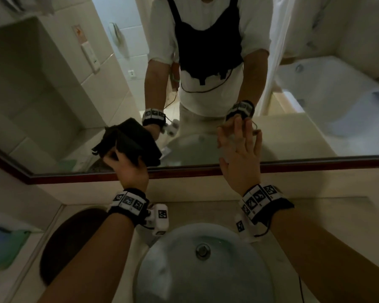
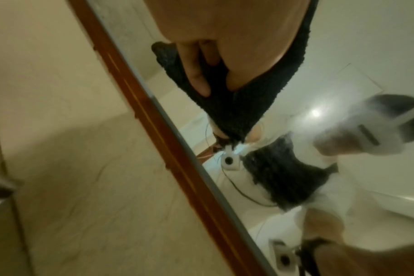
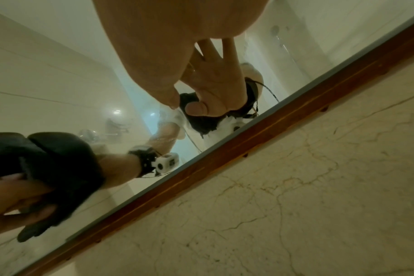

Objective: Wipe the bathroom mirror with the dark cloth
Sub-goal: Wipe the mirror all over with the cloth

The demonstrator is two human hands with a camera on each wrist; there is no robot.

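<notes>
Cloth (image 1: pixel 129 141) first: dark, nubbly pile, bunched into thick folds, gripped by the left hand (image 1: pixel 127 166) with fingers curled into the fabric, its far face against the lower left of the mirror (image 1: pixel 53 84) glass, just above the frame (image 1: pixel 184 171). Risk here, as a judgement: the bunched wad meets the glass on a small patch only, so strokes may leave unwiped bands; a loose corner hanging at the left edge could drag and smear. Pile fabric on glass may also shed lint or streak if damp; dampness cannot be told. Frame is a narrow strip of reddish-brown wood, flat-faced; a stroke run too low would catch on its lip. Below it a pale veined stone wall (image 3: pixel 319 186), then the worktop (image 1: pixel 217 208), smooth and pale, carrying a round glossy basin (image 1: pixel 173 259) with a metal drain at centre. Right hand (image 1: pixel 241 158) is released: fingers straight and spread, tips touching or nearly touching the glass. Risk: bare fingertips will print fresh marks on the smooth surface, so that patch would need wiping too. Leaning weight through that hand onto the pane is a further hazard.
</notes>
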